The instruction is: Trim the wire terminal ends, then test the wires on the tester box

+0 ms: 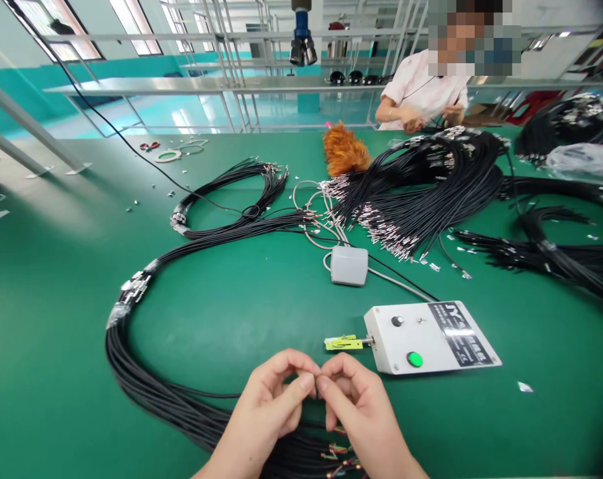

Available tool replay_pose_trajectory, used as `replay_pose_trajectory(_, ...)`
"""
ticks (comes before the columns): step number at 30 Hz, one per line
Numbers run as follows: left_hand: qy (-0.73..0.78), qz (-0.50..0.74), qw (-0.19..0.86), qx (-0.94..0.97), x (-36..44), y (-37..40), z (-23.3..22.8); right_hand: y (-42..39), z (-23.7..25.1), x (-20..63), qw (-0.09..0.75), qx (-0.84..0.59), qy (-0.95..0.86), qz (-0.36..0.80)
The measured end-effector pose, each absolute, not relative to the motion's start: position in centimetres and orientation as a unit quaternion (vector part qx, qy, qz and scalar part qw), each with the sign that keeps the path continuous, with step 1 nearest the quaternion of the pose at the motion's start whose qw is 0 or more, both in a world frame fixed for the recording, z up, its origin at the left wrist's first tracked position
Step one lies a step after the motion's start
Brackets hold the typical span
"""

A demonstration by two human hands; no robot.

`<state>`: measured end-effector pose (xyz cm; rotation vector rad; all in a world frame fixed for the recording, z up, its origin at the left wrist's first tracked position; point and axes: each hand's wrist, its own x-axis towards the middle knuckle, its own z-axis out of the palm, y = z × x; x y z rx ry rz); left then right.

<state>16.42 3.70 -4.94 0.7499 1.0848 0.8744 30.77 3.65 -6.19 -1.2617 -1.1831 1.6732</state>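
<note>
Green counter (56, 332) carries a looped bundle of black cables (132, 372). Left hand (269, 406) and right hand (356, 406) pinch one wire end together, fingertips closed on it, just before the white control box (431, 336). Many cables beyond look terminated; this bundle's coloured ends remain.

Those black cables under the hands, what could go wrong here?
The left hand and right hand pinch something too small to tell, fingertips meeting just above the black cable bundle; it might slip into the strands. Small metal bits lie loose on the green table and could scatter. The white box sits close and might get nudged.
</note>
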Motion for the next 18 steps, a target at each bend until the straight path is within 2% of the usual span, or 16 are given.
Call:
replay_pose_trajectory(3, 0.531, 0.414, 0.667, 0.320, 16.4, 3.7, -5.3, 3.3, -6.3, 30.8, 0.357, -0.504, -0.500, 0.607)
replay_pose_trajectory(8, 0.538, 0.374, 0.638, 0.403, 16.1, 3.5, -4.7, 3.1, -6.4, 31.2, 0.362, -0.481, -0.501, 0.622)
replay_pose_trajectory(13, 0.568, 0.330, 0.526, 0.540, 16.3, 2.8, -3.6, 2.7, -6.9, 31.7, 0.401, -0.466, -0.522, 0.591)
replay_pose_trajectory(18, 0.553, 0.341, 0.380, 0.658, 16.4, 2.0, -3.7, 2.2, -7.0, 32.1, 0.407, -0.475, -0.542, 0.562)
